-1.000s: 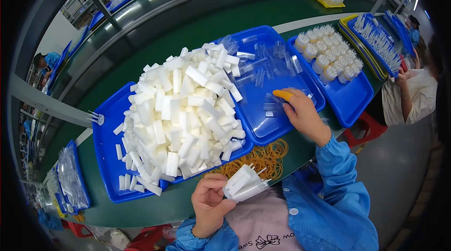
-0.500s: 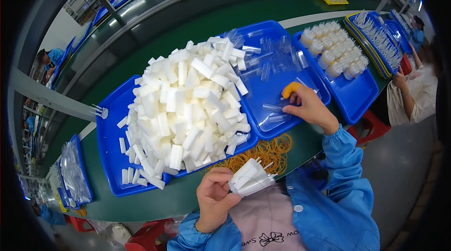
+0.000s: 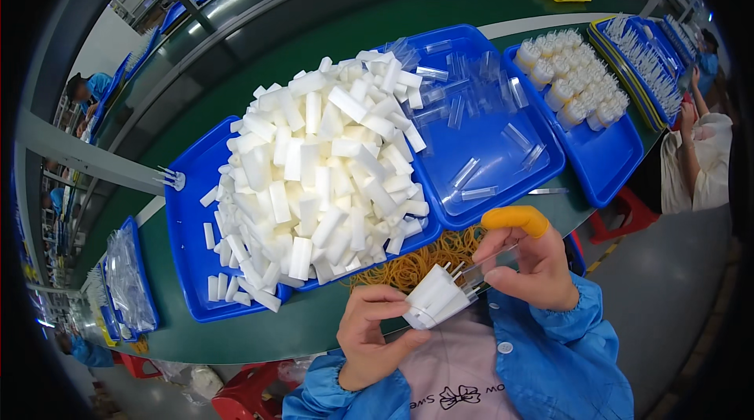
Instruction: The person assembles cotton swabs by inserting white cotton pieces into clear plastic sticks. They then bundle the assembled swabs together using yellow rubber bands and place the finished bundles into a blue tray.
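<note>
L hand (image 3: pixel 375 337), lower ctr of frame, grips a white bundle (image 3: pixel 440 296) w/ thumb & fingers; thin prongs (image 3: pixel 454 269) stick out its upper R end. R hand (image 3: pixel 538 275), just R of it, pinches a clear tube (image 3: pixel 499 259), tube's near end by the prongs; can't tell if they touch. Yellow cover (image 3: pixel 514 220) on one R finger.

L tray (image 3: pixel 184 263), blue, ctr-left: heaped w/ white blocks (image 3: pixel 314 172), pile hiding most of its floor; can't tell how far the tray runs under it. Mid tray (image 3: pixel 503 172), blue, ctr-right: loose clear tubes (image 3: pixel 452 110), mostly toward its top, a few near btm. Next tray (image 3: pixel 609 165), blue, right: rows of whitish bundles (image 3: pixel 569 78), yellowish inside. Stacked trays (image 3: pixel 628 78), upper R, blue & yellow: thin white pcs, too small to make out. Far-left tray (image 3: pixel 145 286): clear plastic, contents unclear.

Rubber bands (image 3: pixel 408 269) below the blocks, partly hidden by the L hand & bundle. Co-worker at R edge (image 3: pixel 695 157), cut by dark rim.
</note>
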The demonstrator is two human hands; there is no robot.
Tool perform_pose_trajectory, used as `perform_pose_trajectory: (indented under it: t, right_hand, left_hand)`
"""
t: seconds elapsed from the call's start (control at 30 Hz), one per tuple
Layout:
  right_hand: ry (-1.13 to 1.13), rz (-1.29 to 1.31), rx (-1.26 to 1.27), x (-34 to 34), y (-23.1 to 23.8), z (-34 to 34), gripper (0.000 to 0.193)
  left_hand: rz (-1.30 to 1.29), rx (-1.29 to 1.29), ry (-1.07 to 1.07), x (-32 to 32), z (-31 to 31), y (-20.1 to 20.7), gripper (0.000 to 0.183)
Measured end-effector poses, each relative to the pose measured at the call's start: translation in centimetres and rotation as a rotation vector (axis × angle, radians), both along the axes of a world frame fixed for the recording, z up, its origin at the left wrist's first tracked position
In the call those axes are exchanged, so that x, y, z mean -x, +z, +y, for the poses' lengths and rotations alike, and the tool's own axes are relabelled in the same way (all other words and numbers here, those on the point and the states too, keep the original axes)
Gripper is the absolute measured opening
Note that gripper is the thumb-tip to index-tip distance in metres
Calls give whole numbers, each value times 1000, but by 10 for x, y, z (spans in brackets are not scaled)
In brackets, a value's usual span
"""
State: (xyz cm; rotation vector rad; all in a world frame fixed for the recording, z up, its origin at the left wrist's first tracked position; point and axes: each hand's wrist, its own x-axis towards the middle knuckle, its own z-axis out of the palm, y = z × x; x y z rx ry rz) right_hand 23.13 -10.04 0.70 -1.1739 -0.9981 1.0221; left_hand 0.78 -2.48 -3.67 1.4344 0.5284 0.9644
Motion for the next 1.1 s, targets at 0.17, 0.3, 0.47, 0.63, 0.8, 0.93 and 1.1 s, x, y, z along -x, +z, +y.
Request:
perform_pose_trajectory:
  t: [0.17, 0.3, 0.47, 0.63, 0.8, 0.93, 1.1]
  right_hand:
    - [1, 66, -16, 1, -5, 0, 57]
    - [53, 107, 3, 1, -5, 2, 58]
    - [79, 93, 52, -1, -2, 3, 57]
    - [92, -111, 40, -4, 1, 3, 55]
    - [77, -22, 59, -4, 1, 7, 50]
    - [83, 8, 42, -4, -3, 6, 44]
    - [105, -138, 73, -6, -3, 2, 36]
  left_hand:
    - [63, -73, 15, 1, 0, 3, 40]
    - [85, -100, 4, -1, 1, 3, 42]
    - [293, -128, -49, -3, 2, 20, 53]
    - [413, -335, -174, -4, 9, 32, 55]
    - [403, -374, -244, -4, 13, 25, 51]
    - [409, -389, -274, -2, 15, 22, 46]
    - [400, -435, -297, -2, 18, 18, 40]
